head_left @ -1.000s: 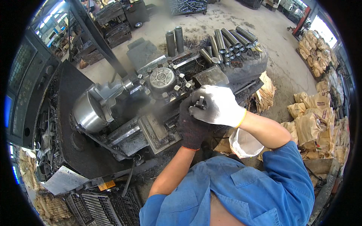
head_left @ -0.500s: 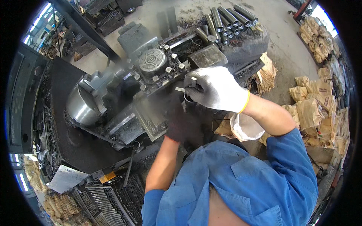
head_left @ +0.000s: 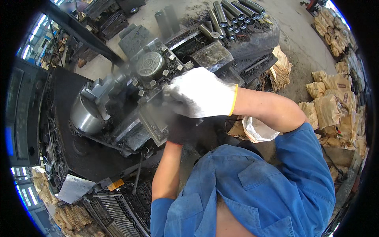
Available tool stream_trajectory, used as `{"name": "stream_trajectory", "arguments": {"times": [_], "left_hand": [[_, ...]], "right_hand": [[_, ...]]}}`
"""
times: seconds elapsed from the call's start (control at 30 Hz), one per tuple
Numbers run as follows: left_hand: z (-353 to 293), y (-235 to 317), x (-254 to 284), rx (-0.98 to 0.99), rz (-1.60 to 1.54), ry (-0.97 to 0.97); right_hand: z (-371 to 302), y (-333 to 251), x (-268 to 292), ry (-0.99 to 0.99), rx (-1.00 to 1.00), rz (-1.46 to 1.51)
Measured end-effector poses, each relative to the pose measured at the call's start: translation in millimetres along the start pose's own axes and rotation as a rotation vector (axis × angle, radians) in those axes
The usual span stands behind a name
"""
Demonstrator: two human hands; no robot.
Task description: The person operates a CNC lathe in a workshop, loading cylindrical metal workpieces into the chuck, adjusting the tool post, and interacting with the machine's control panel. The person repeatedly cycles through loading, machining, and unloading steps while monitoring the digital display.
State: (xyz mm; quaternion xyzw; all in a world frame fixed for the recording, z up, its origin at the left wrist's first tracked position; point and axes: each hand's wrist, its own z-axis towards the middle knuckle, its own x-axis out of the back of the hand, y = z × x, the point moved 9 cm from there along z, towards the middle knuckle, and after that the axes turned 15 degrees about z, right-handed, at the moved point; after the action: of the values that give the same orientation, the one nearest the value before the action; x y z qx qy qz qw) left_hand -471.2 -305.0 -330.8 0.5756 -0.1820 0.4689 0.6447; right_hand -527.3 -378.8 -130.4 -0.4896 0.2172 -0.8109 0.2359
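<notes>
My right hand [head_left: 203, 93], in a white glove with a yellow cuff, is in front of a lathe's tool post [head_left: 150, 65]. Its fingers curl closed; whatever they hold is hidden by the glove and blur. Just below is my left hand [head_left: 183, 129], in a dark glove with a red cuff, close against the right one. Shadow and the right hand hide its fingers. The tool post has a round cap with several square-headed bolts around it. Left of it stands the shiny lathe chuck [head_left: 87, 114], its jaws facing the post.
Several steel tubes [head_left: 239, 17] lie stacked on the machine's far end, beside a short round bar [head_left: 209, 32]. A white bag [head_left: 258, 130] stands open by my right elbow. Filled paper sacks [head_left: 329, 106] are piled at right. The machine's control panel [head_left: 29, 114] is at left.
My right hand has moved left and slightly down toward the tool post. The flat metal piece and ring seen at its fingers are now hidden. My left hand has shifted slightly left.
</notes>
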Motion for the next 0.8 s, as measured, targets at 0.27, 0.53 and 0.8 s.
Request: {"name": "stream_trajectory", "arguments": {"times": [0.27, 0.53, 0.8], "left_hand": [[-9.8, 57.3, 16.5, 0.009, 0.02, -0.024], [16.0, 38.9, 50.6, -0.025, 0.154, -0.074], [-2.4, -27.0, -46.3, 0.044, -0.213, -0.198]], "right_hand": [[-32.8, -0.8, 18.3, -0.041, -0.056, 0.084], [7.7, -11.0, 30.1, 0.101, 0.067, -0.013], [-7.8, 29.2, 8.2, 0.06, -0.042, -0.004]]}}
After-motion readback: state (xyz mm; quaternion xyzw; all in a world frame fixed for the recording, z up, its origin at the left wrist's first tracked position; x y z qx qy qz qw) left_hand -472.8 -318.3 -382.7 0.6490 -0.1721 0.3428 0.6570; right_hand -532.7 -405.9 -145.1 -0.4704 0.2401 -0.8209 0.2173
